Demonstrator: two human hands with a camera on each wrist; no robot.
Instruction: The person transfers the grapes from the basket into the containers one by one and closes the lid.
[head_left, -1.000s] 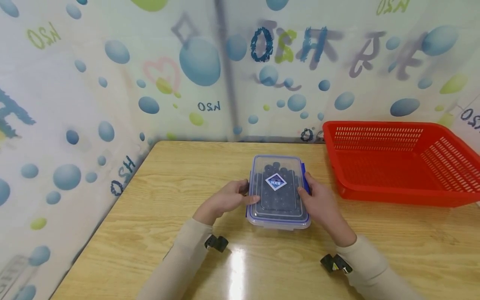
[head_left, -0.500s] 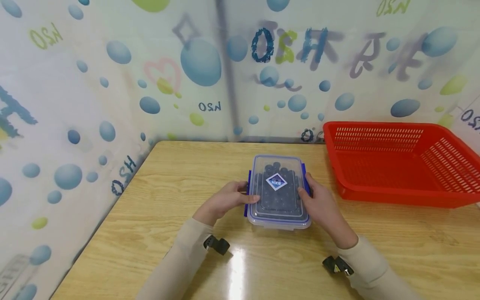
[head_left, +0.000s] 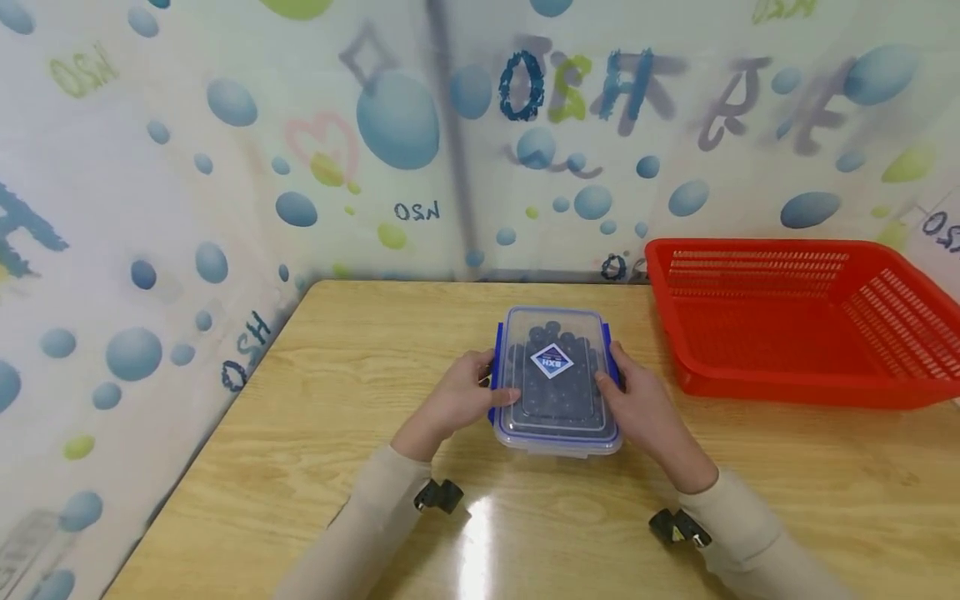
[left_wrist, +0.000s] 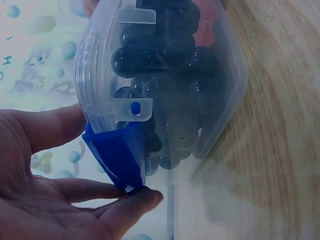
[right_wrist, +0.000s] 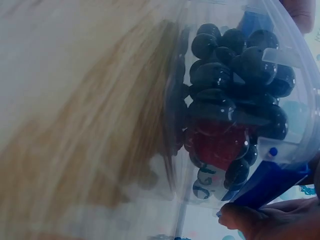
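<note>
A clear plastic food container (head_left: 561, 437) with a blue-edged lid rests on the table between both hands. Dark, glossy round fruit, like black grapes (right_wrist: 215, 107), fills it. My left hand (head_left: 459, 398) grips the left side, thumb on the lid and fingers at the blue side latch (left_wrist: 117, 154). That latch slants outward from the wall, with fingertips at its lower edge. On the other side, my right hand (head_left: 643, 408) holds the container with its thumb at the lid's edge. Its fingers reach under the right blue latch (right_wrist: 272, 184), which also slants outward.
A red slotted plastic basket (head_left: 795, 392) stands at the right of the wooden table (head_left: 360, 350). Behind and to the left hangs a white patterned sheet (head_left: 225, 175) with blue and green dots. Small black cameras (head_left: 438, 496) sit on both wrists.
My left hand has moved slightly forward along the container's side, and more of the left latch shows. The right hand and container stay almost where they were.
</note>
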